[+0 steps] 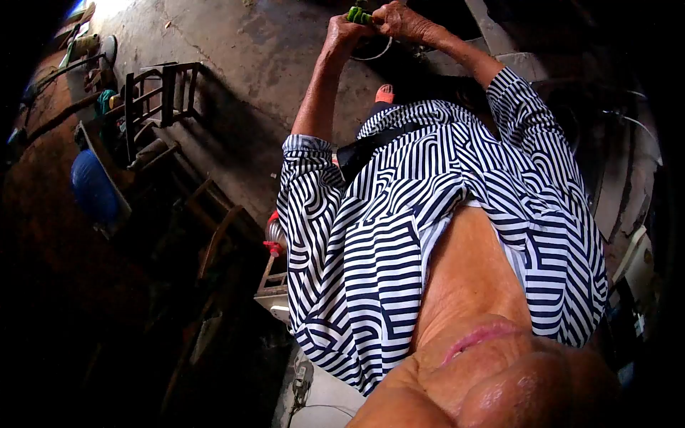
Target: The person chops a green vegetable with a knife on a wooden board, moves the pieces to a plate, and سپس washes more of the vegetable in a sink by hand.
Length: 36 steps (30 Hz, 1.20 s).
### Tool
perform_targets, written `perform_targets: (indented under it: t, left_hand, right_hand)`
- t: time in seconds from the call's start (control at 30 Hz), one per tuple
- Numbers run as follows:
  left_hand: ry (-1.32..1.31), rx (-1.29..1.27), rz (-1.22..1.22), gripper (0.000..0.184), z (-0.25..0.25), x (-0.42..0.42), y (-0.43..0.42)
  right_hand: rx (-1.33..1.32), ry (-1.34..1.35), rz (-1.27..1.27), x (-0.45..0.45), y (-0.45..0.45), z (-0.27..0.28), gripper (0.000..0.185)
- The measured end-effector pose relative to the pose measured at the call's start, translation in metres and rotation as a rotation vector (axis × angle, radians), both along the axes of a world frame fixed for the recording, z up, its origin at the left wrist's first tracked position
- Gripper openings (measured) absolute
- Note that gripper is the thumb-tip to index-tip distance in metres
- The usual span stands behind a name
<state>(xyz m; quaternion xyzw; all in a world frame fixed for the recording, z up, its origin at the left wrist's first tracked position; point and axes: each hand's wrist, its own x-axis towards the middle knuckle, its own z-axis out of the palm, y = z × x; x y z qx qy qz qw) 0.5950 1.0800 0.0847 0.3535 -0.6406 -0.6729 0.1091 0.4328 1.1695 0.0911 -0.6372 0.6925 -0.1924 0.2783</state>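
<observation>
Far out in front of me, at the top of the head view, my left hand (345, 32) is closed around a small bright-green bumpy or bunched thing (359, 16). Its kind is too small to make out; it could be plant matter. My right hand (404, 22) is beside it, fingers closed and touching its right end, so both hands meet at it. Just beneath the hands shows the curved rim of a round container (377, 57). What the container holds is hidden in shadow.
Concrete floor (242, 43) spreads ahead. At left stand a dark wooden chair (163, 96) and a blue rounded object (94, 187). An orange-shod foot (384, 93) is below the container. Near my left side is a red-and-clear item (274, 234).
</observation>
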Motion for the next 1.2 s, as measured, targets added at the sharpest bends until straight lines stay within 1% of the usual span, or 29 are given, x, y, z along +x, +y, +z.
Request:
perform_targets:
  t: [0.03,0.07,0.1,0.17,0.2,0.27,0.3,0.33,0.37,0.4,0.43,0.47,0.5,0.57,0.6,0.63,0.67,0.7,0.73,0.77,0.8,0.83,0.87,0.9,0.97,1.03,1.07,1.17,1.2]
  left_hand:
    - [-0.038,-0.003,0.018,0.027,0.003,0.0,0.001]
    - [-0.036,-0.003,0.018,0.027,0.004,-0.001,0.002]
    - [-0.014,0.036,0.018,0.023,0.007,0.0,0.003]
    - [0.008,0.076,0.02,0.02,0.0,0.001,0.001]
    - [-0.037,0.097,-0.015,0.02,-0.002,0.003,0.002]
    - [-0.088,0.121,-0.05,0.02,-0.007,0.009,0.003]
    - [0.012,0.299,0.08,0.021,-0.004,0.014,0.007]
    - [0.114,0.474,0.207,0.023,-0.003,0.015,0.009]
    - [0.112,0.477,0.202,0.023,-0.007,0.014,0.01]
    - [0.12,0.528,0.205,0.025,-0.016,0.015,0.013]
    - [0.127,0.579,0.208,0.027,-0.024,0.015,0.014]
    - [0.197,0.607,0.25,0.027,-0.018,0.012,0.021]
    - [0.197,0.61,0.249,0.027,-0.01,0.01,0.022]
    - [0.25,0.717,0.268,0.028,0.005,0.005,0.023]
    - [0.234,0.651,0.266,0.03,0.015,0.002,0.026]
    - [0.233,0.652,0.265,0.03,0.011,-0.002,0.027]
    - [0.256,0.627,0.241,0.031,0.009,-0.006,0.027]
    - [0.282,0.602,0.215,0.032,0.006,-0.011,0.028]
    - [0.292,0.634,0.231,0.027,0.012,-0.017,0.03]
    - [0.291,0.634,0.222,0.027,0.018,-0.02,0.032]
    - [0.303,0.61,0.194,0.027,0.022,-0.024,0.034]
    - [0.315,0.587,0.163,0.028,0.021,-0.027,0.035]
    - [0.31,0.585,0.165,0.029,0.03,-0.031,0.038]
    - [0.311,0.584,0.148,0.029,0.031,-0.036,0.037]
    - [0.335,0.637,0.137,0.03,0.034,-0.04,0.037]
    - [0.343,0.664,0.134,0.03,0.043,-0.039,0.037]
    - [0.357,0.693,0.138,0.031,0.048,-0.039,0.037]
    - [0.335,0.638,0.083,0.032,0.058,-0.041,0.036]
    - [0.335,0.636,0.082,0.032,0.055,-0.043,0.037]
  right_hand:
    - [-0.047,-0.012,-0.023,0.005,0.004,0.005,0.022]
    - [-0.088,0.07,-0.009,0.006,0.003,-0.008,0.022]
    - [-0.088,0.07,-0.009,0.003,0.002,-0.022,0.022]
    - [-0.122,0.017,0.139,-0.006,-0.002,-0.042,0.021]
    - [-0.123,0.016,0.139,-0.01,-0.004,-0.045,0.021]
    - [-0.166,-0.21,-0.174,-0.015,-0.006,-0.054,0.016]
    - [0.166,-0.639,-0.402,-0.019,-0.002,-0.017,0.011]
    - [0.098,-0.951,-0.465,-0.033,-0.003,-0.029,0.013]
    - [0.024,-1.264,-0.522,-0.044,-0.003,-0.041,0.016]
    - [0.018,-1.367,-0.621,-0.045,-0.006,-0.04,0.019]
    - [0.017,-1.368,-0.624,-0.046,-0.008,-0.039,0.019]
    - [0.035,-1.54,-0.656,-0.049,-0.009,-0.041,0.017]
    - [0.055,-1.712,-0.686,-0.051,-0.01,-0.043,0.016]
    - [0.068,-1.672,-0.657,-0.05,-0.01,-0.04,0.013]
    - [0.091,-1.54,-0.661,-0.05,-0.005,-0.041,0.012]
    - [0.114,-1.409,-0.664,-0.047,-0.002,-0.037,0.011]
    - [0.139,-1.525,-0.664,-0.046,-0.005,-0.045,0.013]
    - [0.135,-1.526,-0.666,-0.04,-0.005,-0.037,0.013]
    - [0.073,-1.279,-0.784,-0.029,-0.005,-0.024,0.013]
    - [0.011,-1.027,-0.89,-0.022,-0.006,-0.009,0.014]
    - [-0.17,-1.001,-0.895,-0.021,-0.006,-0.027,0.017]
    - [-0.18,-1.0,-0.908,-0.021,-0.007,-0.041,0.017]
    - [-0.299,-0.979,-0.931,-0.026,-0.009,-0.057,0.018]
    - [-0.418,-0.953,-0.95,-0.029,-0.01,-0.06,0.021]
    - [-0.417,-0.921,-0.993,-0.034,-0.01,-0.066,0.025]
    - [-0.577,-0.899,-1.0,-0.033,-0.012,-0.07,0.026]
    - [-0.583,-0.901,-1.002,-0.033,-0.013,-0.071,0.026]
    - [-0.565,-0.906,-1.083,-0.027,-0.01,-0.059,0.027]
    - [-0.565,-0.884,-1.009,-0.021,-0.009,-0.045,0.028]
